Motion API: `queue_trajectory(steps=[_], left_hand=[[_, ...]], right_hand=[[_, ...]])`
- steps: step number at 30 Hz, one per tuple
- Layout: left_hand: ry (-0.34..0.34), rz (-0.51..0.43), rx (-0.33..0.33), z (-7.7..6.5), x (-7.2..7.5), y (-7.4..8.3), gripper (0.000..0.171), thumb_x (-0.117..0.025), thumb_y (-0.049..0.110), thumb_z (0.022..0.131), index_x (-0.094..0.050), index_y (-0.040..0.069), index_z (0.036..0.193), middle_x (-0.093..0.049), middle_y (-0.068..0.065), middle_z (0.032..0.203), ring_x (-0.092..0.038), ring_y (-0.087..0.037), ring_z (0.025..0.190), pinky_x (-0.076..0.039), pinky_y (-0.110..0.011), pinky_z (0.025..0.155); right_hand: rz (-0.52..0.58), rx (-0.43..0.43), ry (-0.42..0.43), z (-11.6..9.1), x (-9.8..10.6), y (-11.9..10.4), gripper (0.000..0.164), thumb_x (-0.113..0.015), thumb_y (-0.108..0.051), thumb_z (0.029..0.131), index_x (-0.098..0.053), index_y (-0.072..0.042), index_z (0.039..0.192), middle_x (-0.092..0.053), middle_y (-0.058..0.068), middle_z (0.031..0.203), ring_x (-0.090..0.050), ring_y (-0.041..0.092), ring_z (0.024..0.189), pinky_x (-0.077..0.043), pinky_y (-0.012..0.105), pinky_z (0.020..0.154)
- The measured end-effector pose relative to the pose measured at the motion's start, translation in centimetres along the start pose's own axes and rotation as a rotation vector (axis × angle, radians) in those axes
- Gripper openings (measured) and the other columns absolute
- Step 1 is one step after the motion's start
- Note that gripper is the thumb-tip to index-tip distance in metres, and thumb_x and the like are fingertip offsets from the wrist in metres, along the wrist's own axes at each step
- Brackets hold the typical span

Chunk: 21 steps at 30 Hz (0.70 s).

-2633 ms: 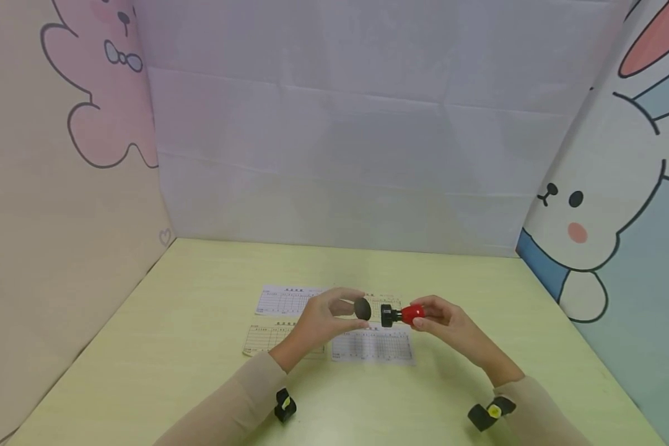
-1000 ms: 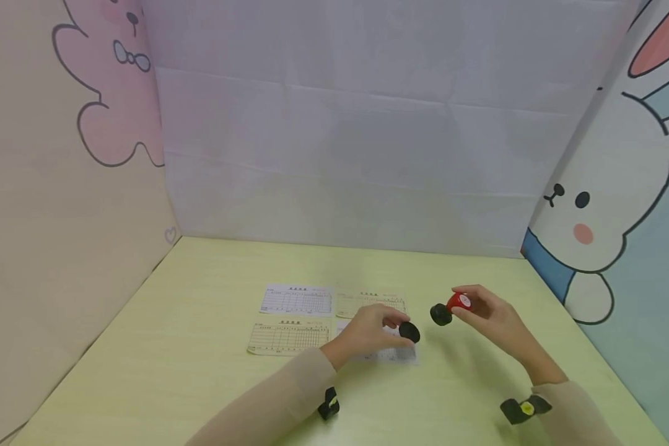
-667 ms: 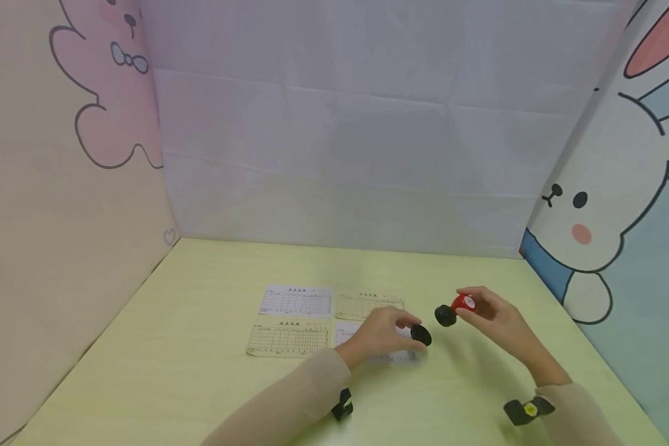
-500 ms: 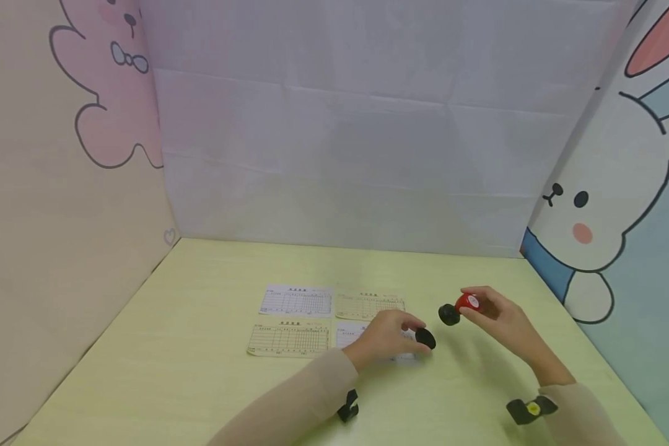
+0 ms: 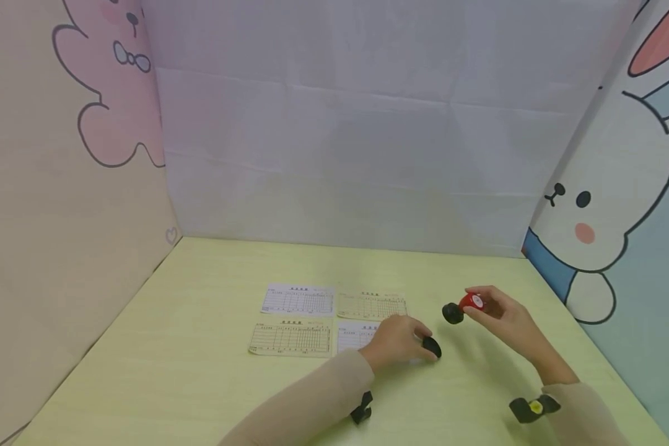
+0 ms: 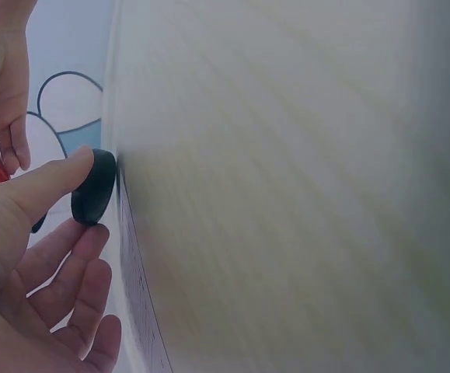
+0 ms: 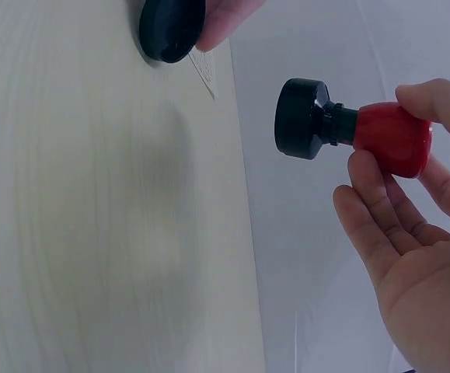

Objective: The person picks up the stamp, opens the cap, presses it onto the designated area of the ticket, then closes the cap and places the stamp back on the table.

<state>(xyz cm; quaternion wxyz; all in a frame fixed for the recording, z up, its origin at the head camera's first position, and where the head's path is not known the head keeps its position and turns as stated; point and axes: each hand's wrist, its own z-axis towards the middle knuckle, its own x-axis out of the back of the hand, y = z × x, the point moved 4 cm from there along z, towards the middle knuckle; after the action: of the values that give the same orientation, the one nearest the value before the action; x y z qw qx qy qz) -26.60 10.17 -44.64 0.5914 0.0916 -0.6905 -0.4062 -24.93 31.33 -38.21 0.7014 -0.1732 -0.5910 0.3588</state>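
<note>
My right hand [image 5: 504, 316] pinches the red handle of a stamp [image 7: 392, 138], whose round black head [image 7: 297, 119] points left, held up above the table. Lower and to the left, my left hand [image 5: 398, 339] holds a round black stamp cap [image 5: 432, 347] between thumb and fingers. In the left wrist view the cap [image 6: 95, 187] stands tilted on edge right at the tabletop. The right wrist view shows the cap's hollow side [image 7: 172, 29] and a fingertip at its rim.
Several printed forms lie in two rows on the pale table [image 5: 173, 371]: a white form [image 5: 298, 300] and yellow forms [image 5: 290, 338] [image 5: 371, 305], plus another white form [image 5: 354, 334] partly under my left hand. A white back wall and cartoon-printed side walls enclose the table.
The cap and the stamp head were facing each other over the forms; both hands have since shifted right. My left hand has lowered the cap to the tabletop, while the stamp stays raised.
</note>
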Motion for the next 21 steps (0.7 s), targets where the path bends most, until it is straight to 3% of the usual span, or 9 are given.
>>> queue_trajectory(steps=[8, 21], left_hand=[[-0.011, 0.115, -0.044, 0.08, -0.24, 0.17, 0.039, -0.091, 0.041, 0.072, -0.080, 0.026, 0.106, -0.072, 0.019, 0.095, -0.060, 0.005, 0.088, -0.045, -0.016, 0.081], [-0.015, 0.165, -0.043, 0.08, -0.37, 0.62, 0.041, -0.091, 0.041, 0.072, -0.079, 0.025, 0.107, -0.073, 0.018, 0.097, -0.062, 0.005, 0.089, -0.045, -0.017, 0.084]], right_hand=[[-0.002, -0.012, -0.005, 0.01, -0.12, 0.23, 0.043, -0.069, -0.030, 0.097, -0.058, -0.009, 0.133, -0.064, 0.010, 0.109, -0.061, 0.012, 0.089, -0.054, 0.022, 0.072], [-0.030, -0.056, -0.021, 0.31, -0.37, 0.53, 0.047, -0.068, -0.034, 0.097, -0.056, -0.010, 0.136, -0.061, 0.013, 0.113, -0.063, 0.020, 0.090, -0.054, 0.025, 0.072]])
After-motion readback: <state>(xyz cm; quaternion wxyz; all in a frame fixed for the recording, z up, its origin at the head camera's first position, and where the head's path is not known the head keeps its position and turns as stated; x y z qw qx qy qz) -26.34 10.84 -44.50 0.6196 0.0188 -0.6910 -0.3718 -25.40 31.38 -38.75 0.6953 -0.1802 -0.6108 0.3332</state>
